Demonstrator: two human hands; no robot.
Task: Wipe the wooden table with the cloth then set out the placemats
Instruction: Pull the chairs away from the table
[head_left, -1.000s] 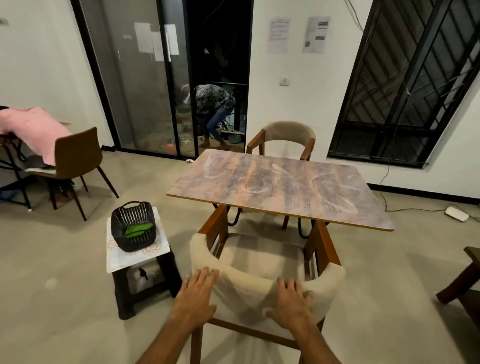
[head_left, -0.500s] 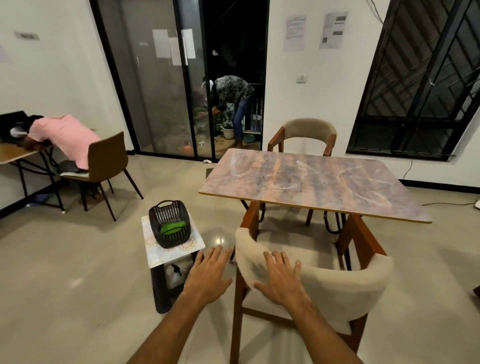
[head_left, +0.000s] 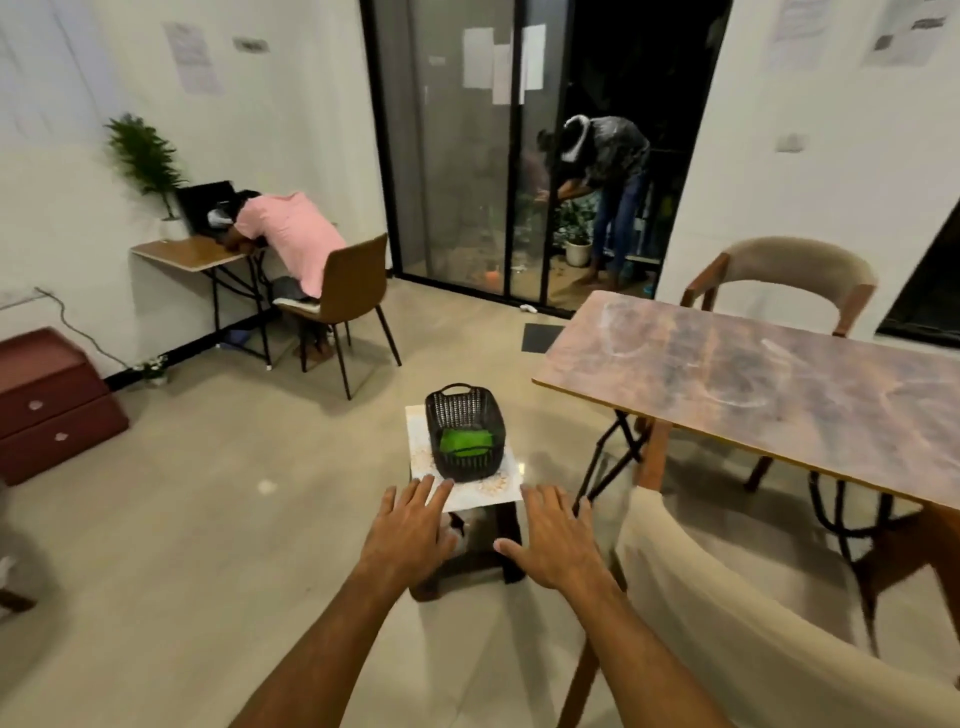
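Note:
A black plastic basket (head_left: 453, 410) with a green cloth (head_left: 466, 441) inside stands on white patterned placemats (head_left: 485, 491) atop a small dark stool (head_left: 506, 530), at the centre. The wooden table (head_left: 753, 374), streaked with whitish marks, stretches to the right. My left hand (head_left: 410, 530) hovers flat with spread fingers just in front of the stool, its fingertips over the placemats' near edge. My right hand (head_left: 556, 540) hovers beside it, fingers straight, holding nothing.
A beige cushioned chair (head_left: 727, 613) stands close at my right, tucked against the table; another chair (head_left: 784, 270) sits at the far side. A person in pink slumps over a desk (head_left: 182, 254) at the left. A red drawer unit (head_left: 47, 405) is far left. Another person bends outside the glass door.
Both hands have left the beige chair's backrest and moved left toward the stool with the basket. My view has turned left, so the table now lies on the right.

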